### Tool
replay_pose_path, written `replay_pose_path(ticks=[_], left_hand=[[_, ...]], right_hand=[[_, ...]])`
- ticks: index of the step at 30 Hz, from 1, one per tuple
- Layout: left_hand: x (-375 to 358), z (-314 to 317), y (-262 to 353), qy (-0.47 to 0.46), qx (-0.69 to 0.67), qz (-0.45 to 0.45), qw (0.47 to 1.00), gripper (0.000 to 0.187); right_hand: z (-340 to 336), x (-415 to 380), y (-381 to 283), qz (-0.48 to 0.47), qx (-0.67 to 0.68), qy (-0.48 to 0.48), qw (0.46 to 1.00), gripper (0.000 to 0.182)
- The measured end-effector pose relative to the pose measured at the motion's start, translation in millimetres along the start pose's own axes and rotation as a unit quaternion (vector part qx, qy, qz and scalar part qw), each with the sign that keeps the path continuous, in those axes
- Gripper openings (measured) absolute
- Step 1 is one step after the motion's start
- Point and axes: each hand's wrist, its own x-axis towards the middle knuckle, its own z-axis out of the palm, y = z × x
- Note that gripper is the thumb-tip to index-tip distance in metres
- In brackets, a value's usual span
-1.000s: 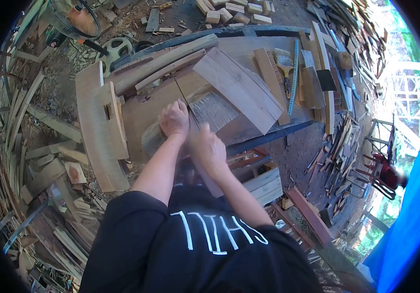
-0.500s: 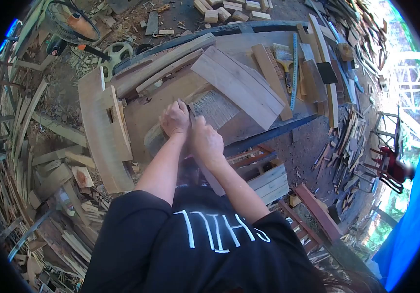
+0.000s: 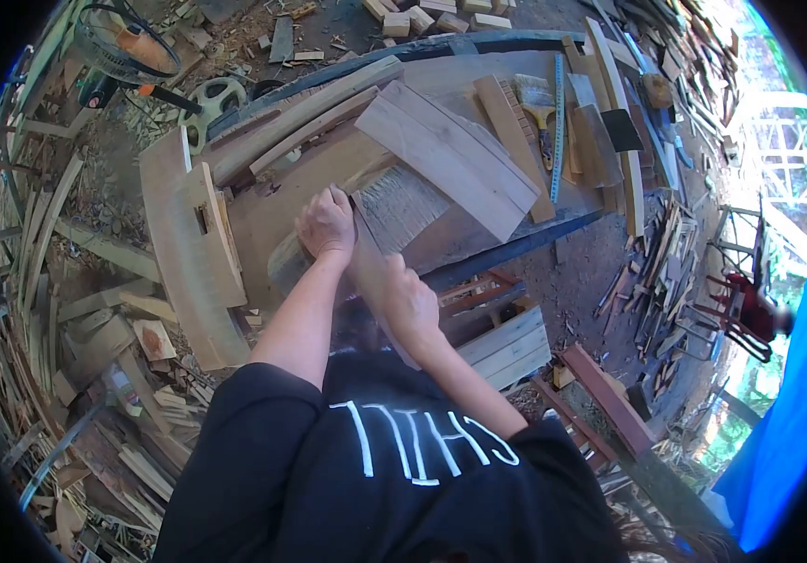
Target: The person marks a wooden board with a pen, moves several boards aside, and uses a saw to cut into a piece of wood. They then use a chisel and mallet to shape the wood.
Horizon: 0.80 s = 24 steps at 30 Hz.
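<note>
A wooden board [image 3: 370,281] runs from the bench toward my body, between my hands. My left hand [image 3: 326,225] is closed at its far end, beside a small dark edge or tip that I cannot identify. Lower down, my right hand [image 3: 411,300] is curled into a fist at the board's right side; whatever is in its fingers is hidden. Just beyond the hands lies a block with a rough, ridged face [image 3: 401,206]. A smooth wide plank [image 3: 450,159] rests partly over that block.
On the bench [image 3: 263,216] are a brush [image 3: 536,98], a blue ruler [image 3: 558,122] and several wood strips. A curved board [image 3: 183,263] stands at the left. A fan [image 3: 127,42] is at upper left; scrap wood covers the ground. A slatted wooden piece [image 3: 506,347] sits at right.
My right hand has moved down and toward my body along the board, away from my left hand. My left hand stays at the far end; the whole view has shifted slightly.
</note>
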Motion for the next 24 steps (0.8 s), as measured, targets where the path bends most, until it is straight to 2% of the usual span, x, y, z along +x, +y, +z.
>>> replay_pose_path(ticks=[2,4,7,10,14,16,21,24], left_hand=[[-1.1,0.0,1.5,0.005,0.001,-0.007,1.000,0.036],[-1.3,0.7,-0.2,0.017,0.005,-0.007,1.000,0.036],[0.5,-0.7,1.3,-0.016,0.026,-0.021,0.999,0.035],[-1.2,-3.9,1.6,0.025,0.016,0.014,0.999,0.038],[-3.2,-3.2,1.6,0.027,0.008,0.008,1.000,0.038],[-0.7,-0.6,0.2,0.028,0.029,-0.001,0.999,0.038],[-0.9,-1.3,0.6,0.026,0.021,0.006,0.999,0.038],[-1.4,-0.8,2.1,0.033,0.012,0.007,0.999,0.038]], right_hand=[[2.6,5.7,-1.9,0.014,-0.022,-0.020,0.999,0.014],[5.0,41.8,-15.7,-0.010,0.008,0.014,1.000,0.015],[6.1,48.4,-19.1,-0.029,0.002,0.020,0.999,0.015],[-5.6,4.9,-3.1,0.009,0.012,-0.017,1.000,0.013],[-2.0,8.5,0.7,0.017,0.006,-0.022,1.000,0.013],[9.1,41.5,-11.5,0.004,0.007,0.005,1.000,0.016],[2.4,6.8,2.6,-0.020,0.008,0.025,0.999,0.016],[-1.3,-2.3,3.5,0.022,-0.029,-0.032,0.999,0.015]])
